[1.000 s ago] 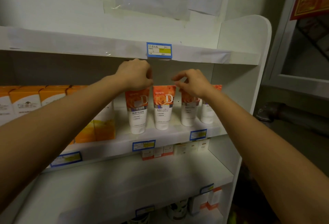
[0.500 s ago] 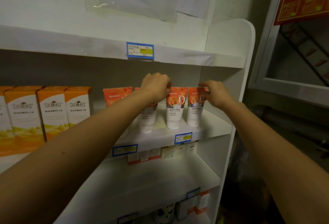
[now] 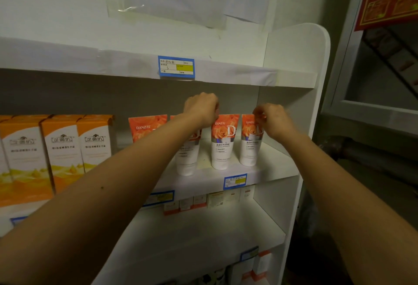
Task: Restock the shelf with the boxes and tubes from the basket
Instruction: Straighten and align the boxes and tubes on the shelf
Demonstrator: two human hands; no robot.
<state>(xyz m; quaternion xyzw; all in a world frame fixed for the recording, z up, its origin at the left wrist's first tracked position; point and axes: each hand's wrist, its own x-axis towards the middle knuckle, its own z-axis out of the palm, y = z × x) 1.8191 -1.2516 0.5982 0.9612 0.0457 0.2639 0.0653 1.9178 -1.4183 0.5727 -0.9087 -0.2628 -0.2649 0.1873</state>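
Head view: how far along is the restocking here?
Done: orange boxes and a row of tubes stand on the middle shelf. In hand: the right hand pinches the rightmost tube by its top; the left hand covers the second tube, grip hidden. Left: cannot tell; no basket in view.

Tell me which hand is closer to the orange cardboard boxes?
Left. The left hand holds the second plastic tube, right of the orange cardboard boxes; the right hand is farther right, pinching the last tube.
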